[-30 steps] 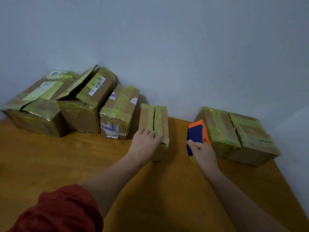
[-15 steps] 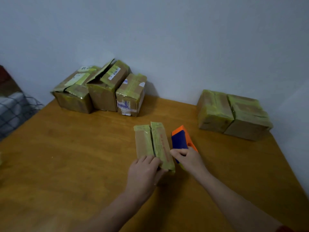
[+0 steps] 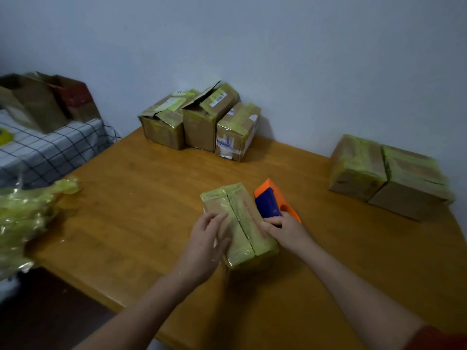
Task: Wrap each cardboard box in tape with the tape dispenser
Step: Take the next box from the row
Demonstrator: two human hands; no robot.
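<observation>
At the far left, a crumpled wad of yellow-green tape [image 3: 22, 218] hangs over the edge of the table [image 3: 141, 198], next to a bed [image 3: 50, 152] with a checked sheet. We think it is trash, pushed out of the way.

At the back, three boxes [image 3: 204, 122] stand in a row against the wall. One has a flap sticking up, so we guess they are waiting for their turn.

In the middle, close to us, lies the narrow box [image 3: 242, 218] we are working on. Our left hand [image 3: 204, 246] lies on its left half with the fingers a little spread, pressing down. That looks like a way to stop the box from sliding.

The box is long and thin. Its long side runs from us toward the wall, and the far end leans a little left. A seam runs down its top the same way.

Our right hand [image 3: 285, 231] has its fingers curled round the orange and blue tape dispenser [image 3: 273, 200]. It is just beside the box's right side, with its orange nose pointing away from us. We think this is so the tape can start along the box.

At the far right, two boxes [image 3: 356, 168] sit side by side, covered in tape. They are likely the done pile.
</observation>
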